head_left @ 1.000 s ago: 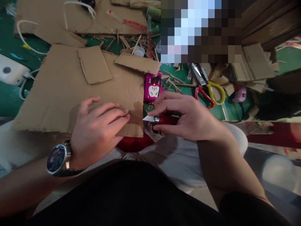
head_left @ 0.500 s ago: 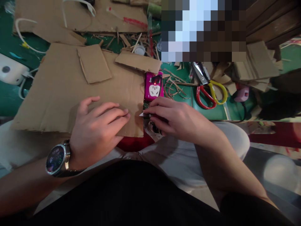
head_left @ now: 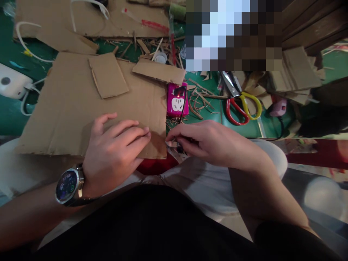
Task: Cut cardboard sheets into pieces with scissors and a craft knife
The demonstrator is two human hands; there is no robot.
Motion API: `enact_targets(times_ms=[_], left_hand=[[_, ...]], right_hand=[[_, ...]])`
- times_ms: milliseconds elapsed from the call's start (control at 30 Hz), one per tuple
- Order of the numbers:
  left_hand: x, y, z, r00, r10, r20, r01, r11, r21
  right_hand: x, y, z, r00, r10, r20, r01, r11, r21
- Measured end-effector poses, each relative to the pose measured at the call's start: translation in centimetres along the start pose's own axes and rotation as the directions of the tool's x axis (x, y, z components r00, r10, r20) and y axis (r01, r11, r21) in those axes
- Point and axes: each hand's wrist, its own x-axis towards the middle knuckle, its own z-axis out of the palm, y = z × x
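A large brown cardboard sheet [head_left: 65,105] lies flat, its near edge reaching past the table toward my lap. My left hand [head_left: 115,150] rests on the sheet's near right part, fingers stretched out and holding nothing. Just beyond the sheet's right edge, my right hand [head_left: 201,141] is closed around a utility knife [head_left: 172,144]. Its pale blade points left, with the tip at the cardboard's edge, and the fingers hide most of the handle. A small cardboard piece [head_left: 108,76] and a cardboard strip [head_left: 159,71] lie on the sheet's far side.
A magenta power socket [head_left: 177,103] sits right of the sheet, beside cardboard scraps [head_left: 199,99]. Scissors [head_left: 236,94] with red and yellow handles lie farther right, near a pink plug [head_left: 278,107]. A white device [head_left: 13,81] with a cable stands at the left.
My right hand has moved toward me along the cardboard's right edge with the utility knife. My left hand stays nearly in place on the sheet.
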Motion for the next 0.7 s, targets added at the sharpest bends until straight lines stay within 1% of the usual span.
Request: enact_targets(times_ms=[133,267,367,467,633,700], left_hand=[[-0.06,0.21,-0.04,1.0,-0.013,0.008,0.013,1.0,-0.003],[-0.13,0.16,-0.03,1.0,-0.012,0.015,0.012,1.0,0.005],[-0.15,0.04,0.07,1.0,0.004,0.001,-0.004,1.0,0.004],[-0.12,0.09,-0.02,1.0,0.012,-0.01,-0.012,1.0,0.015],[-0.06,0.42,-0.54,0.999,-0.009,0.038,0.009,1.0,0.013],[-0.07,0.45,-0.55,0.999,-0.004,0.04,0.004,1.0,0.013]], right_hand=[[0.26,0.23,-0.04,0.999,-0.025,0.026,0.023,0.998,0.056],[0.45,0.47,-0.16,0.999,-0.019,0.033,0.017,0.999,0.047],[0.38,0.69,-0.24,0.999,-0.041,0.032,0.04,0.999,0.033],[0.25,0.84,-0.12,0.998,-0.058,0.028,0.059,0.998,-0.025],[0.24,0.73,0.27,0.997,-0.077,0.013,0.078,0.986,-0.144],[0.27,0.68,0.36,0.996,-0.09,-0.003,0.088,0.98,-0.181]])
